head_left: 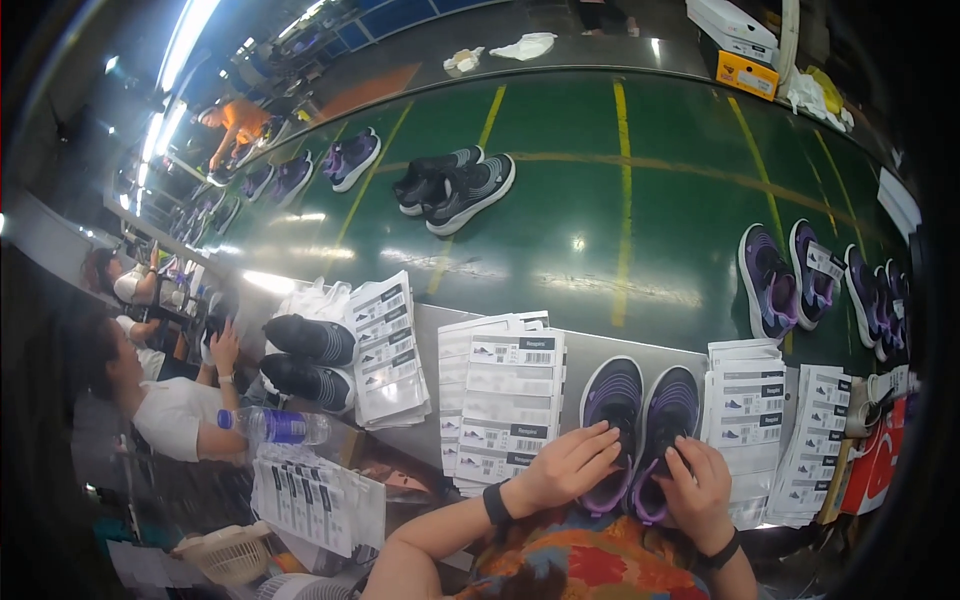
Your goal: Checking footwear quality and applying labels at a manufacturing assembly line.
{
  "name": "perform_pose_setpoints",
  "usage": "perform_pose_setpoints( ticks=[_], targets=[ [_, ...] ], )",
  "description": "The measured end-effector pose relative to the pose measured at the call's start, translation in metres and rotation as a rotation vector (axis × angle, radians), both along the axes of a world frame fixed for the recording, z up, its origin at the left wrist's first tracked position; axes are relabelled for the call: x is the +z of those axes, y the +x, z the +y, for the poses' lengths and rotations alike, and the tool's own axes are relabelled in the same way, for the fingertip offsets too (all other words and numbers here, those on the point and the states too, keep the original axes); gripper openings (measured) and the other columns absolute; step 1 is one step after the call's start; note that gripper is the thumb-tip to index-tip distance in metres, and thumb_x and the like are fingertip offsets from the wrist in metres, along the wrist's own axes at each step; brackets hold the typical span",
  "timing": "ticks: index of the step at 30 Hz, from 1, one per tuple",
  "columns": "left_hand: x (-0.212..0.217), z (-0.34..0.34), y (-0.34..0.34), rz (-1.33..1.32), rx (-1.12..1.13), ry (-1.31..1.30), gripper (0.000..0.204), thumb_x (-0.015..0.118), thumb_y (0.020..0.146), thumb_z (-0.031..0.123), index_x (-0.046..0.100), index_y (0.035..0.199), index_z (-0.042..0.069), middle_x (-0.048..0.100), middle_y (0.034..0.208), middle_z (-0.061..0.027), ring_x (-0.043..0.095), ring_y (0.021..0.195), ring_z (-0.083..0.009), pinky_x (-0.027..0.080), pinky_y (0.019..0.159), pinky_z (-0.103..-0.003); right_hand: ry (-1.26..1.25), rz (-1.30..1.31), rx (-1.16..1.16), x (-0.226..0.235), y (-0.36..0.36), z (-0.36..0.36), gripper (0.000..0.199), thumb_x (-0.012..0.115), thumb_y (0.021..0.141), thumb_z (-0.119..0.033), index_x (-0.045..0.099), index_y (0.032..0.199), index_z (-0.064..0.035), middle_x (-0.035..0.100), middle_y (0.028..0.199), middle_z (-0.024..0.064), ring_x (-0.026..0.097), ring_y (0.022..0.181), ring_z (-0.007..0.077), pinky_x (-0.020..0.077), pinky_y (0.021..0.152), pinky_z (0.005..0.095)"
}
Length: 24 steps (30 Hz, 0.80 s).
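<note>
A pair of dark sneakers with purple trim sits side by side in front of me, toes pointing away. My left hand (580, 462) closes over the tongue and laces of the left sneaker (612, 392). On the right sneaker (672, 398), my right hand (700, 488) grips the collar beside the opening, thumb and fingers curled in. The fingertips of both hands are partly hidden at the shoe openings. Stacks of white label sheets flank the pair: one label stack (510, 400) on the left, another label stack (745, 420) on the right.
A green conveyor belt (560, 240) with yellow lines carries a black pair (465, 190) and several purple-trimmed sneakers (768, 282). Black shoes (308, 340), more label sheets (385, 350) and a water bottle (275, 425) lie to my left. Co-workers (180, 400) sit farther left. Shoe boxes (745, 60) stand across the belt.
</note>
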<state>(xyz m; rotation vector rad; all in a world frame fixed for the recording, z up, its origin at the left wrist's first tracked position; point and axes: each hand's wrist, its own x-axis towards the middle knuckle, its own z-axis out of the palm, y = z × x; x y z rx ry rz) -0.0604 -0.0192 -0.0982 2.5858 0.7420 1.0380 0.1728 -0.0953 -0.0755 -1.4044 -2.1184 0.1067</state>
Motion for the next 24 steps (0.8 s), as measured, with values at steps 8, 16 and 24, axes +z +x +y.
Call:
perform_pose_setpoints(
  ticks=[8, 16, 24],
  targets=[
    [-0.005, -0.001, 0.004, -0.059, 0.008, 0.013, 0.038, 0.080, 0.070, 0.011, 0.065, 0.100, -0.005, 0.066, 0.109, -0.0178, 0.067, 0.101, -0.0339, 0.057, 0.084, -0.039, -0.019, 0.006, -0.043, -0.008, 0.001, -0.006, 0.048, 0.074, 0.064, 0.001, 0.061, 0.110, 0.0006, 0.061, 0.113, 0.0185, 0.061, 0.100, 0.0380, 0.0518, 0.084, 0.0451],
    [-0.016, -0.011, 0.003, -0.098, 0.046, 0.012, 0.041, 0.074, 0.075, 0.014, 0.062, 0.107, -0.007, 0.063, 0.114, -0.0220, 0.063, 0.106, -0.0391, 0.054, 0.087, -0.044, -0.031, 0.007, -0.032, -0.007, -0.003, -0.006, 0.045, 0.074, 0.066, 0.001, 0.060, 0.108, 0.0038, 0.060, 0.113, 0.0198, 0.060, 0.099, 0.0398, 0.0510, 0.084, 0.0461],
    [-0.008, -0.011, 0.003, -0.066, 0.054, 0.021, 0.038, 0.074, 0.077, 0.015, 0.062, 0.106, -0.006, 0.062, 0.113, -0.0202, 0.062, 0.109, -0.0368, 0.052, 0.091, -0.042, -0.064, 0.012, -0.037, 0.000, -0.004, -0.009, 0.052, 0.075, 0.066, 0.003, 0.058, 0.115, 0.0020, 0.059, 0.116, 0.0199, 0.059, 0.103, 0.0396, 0.0482, 0.087, 0.0467]
  ],
)
